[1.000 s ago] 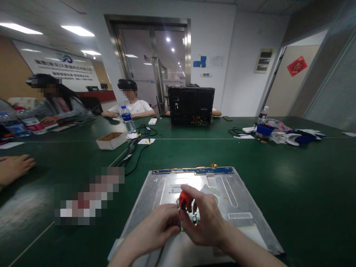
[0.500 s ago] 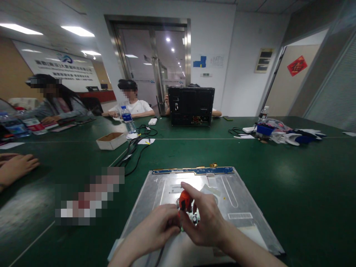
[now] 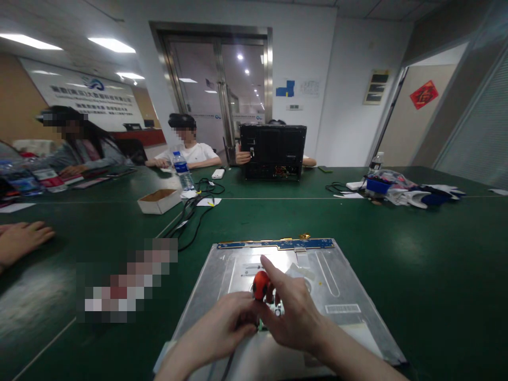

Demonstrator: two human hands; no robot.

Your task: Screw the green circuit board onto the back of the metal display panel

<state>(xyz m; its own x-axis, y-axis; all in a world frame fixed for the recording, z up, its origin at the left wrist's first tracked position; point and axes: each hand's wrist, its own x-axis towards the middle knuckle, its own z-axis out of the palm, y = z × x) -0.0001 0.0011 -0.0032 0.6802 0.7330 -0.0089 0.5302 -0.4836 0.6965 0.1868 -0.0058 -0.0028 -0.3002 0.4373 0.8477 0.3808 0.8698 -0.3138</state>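
Screwdriver (image 3: pixel 261 284) with an orange-and-black handle sits over the middle of the metal-backed display panel (image 3: pixel 325 288), handle end up, its tip hidden from me. My right hand (image 3: pixel 296 307) pinches that handle between thumb and fingers, the index finger stretched out past its top. My left hand (image 3: pixel 228 320) is curled over the middle of the panel too, thumb and fingertips close to the green circuit board (image 3: pixel 274 308); I cannot tell whether they pinch anything. A blue circuit strip (image 3: pixel 278 244) runs along the panel's far edge, and a barcode label (image 3: pixel 342 308) is stuck on its right part. The panel lies flat on the green table (image 3: pixel 428 264). Beyond it to the left are an open cardboard box (image 3: pixel 159 204) and a water bottle (image 3: pixel 181 170); straight beyond it stands a black equipment case (image 3: pixel 275 148), a co-worker's hand (image 3: pixel 243 157) at its side. Another co-worker's hand (image 3: pixel 26 239) is well left of the panel.
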